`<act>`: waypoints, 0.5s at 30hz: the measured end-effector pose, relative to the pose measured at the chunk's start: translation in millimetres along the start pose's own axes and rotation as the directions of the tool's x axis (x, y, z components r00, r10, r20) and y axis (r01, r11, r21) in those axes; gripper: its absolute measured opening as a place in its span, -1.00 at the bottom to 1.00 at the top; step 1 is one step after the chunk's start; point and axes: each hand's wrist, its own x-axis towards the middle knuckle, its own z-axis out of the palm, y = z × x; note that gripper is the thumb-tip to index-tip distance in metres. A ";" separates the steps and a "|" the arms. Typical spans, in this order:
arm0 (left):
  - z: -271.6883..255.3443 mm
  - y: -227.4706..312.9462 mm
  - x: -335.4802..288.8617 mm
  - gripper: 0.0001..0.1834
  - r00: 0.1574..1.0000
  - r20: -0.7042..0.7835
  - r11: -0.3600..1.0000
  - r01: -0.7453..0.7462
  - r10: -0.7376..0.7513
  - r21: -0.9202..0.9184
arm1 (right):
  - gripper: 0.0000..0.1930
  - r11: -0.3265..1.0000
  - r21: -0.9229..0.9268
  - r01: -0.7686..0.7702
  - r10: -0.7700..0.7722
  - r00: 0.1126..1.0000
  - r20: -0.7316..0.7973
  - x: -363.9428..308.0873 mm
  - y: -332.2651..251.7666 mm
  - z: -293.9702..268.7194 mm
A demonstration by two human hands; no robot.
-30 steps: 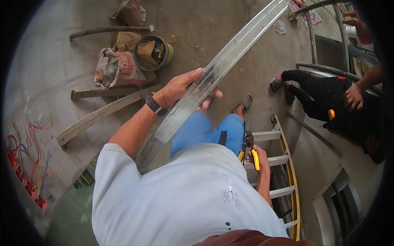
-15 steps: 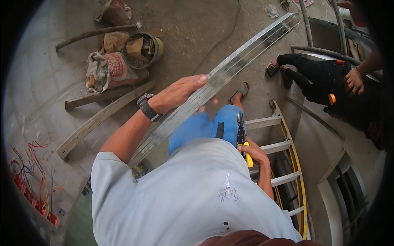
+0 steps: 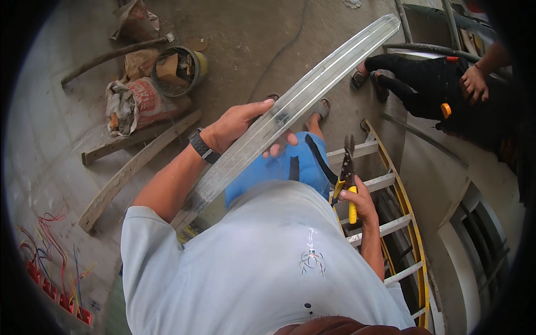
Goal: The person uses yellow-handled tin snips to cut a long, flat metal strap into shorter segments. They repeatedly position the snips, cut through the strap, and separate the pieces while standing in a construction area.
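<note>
My left hand [image 3: 231, 125] is wrapped round a long galvanised metal channel [image 3: 335, 67], thumb on top and fingertips showing past its lower edge. The channel slants from beside my left elbow up to the far right. In front of my right hip, my right hand [image 3: 362, 200] grips a pair of tin snips [image 3: 347, 166] by the yellow handles. Their dark blades point away from me, with a narrow gap between them, and do not touch the channel.
A yellow-sided ladder [image 3: 410, 215] stands at my right. Another person's hand [image 3: 474, 84] rests on dark clothing at the far right. Left lie wooden planks [image 3: 139, 167], a torn sack [image 3: 148, 103] and a bucket [image 3: 198, 70]. Loose wires [image 3: 58, 245] rise from red boxes at lower left.
The snips have come up and away from my hip in my right hand, and their blades have parted. The channel has turned slightly, showing more of its broad face.
</note>
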 end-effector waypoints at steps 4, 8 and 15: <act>0.2 -10.9 9.4 -0.34 0.998 0.038 0.992 0.055 -0.051 -0.112 | -0.08 0.986 -0.162 0.048 -0.044 0.999 0.025 4.7 8.2 9.8; 4.3 -9.2 17.0 -0.35 0.994 -0.105 0.950 0.067 -0.036 0.305 | 0.05 0.860 0.508 -0.045 -0.051 0.984 0.173 4.2 46.4 -6.4; 33.8 -5.7 36.1 -0.17 0.952 -0.212 0.558 0.056 0.220 0.828 | 0.10 0.802 0.598 -0.020 -0.114 0.976 0.187 -6.4 62.0 -60.5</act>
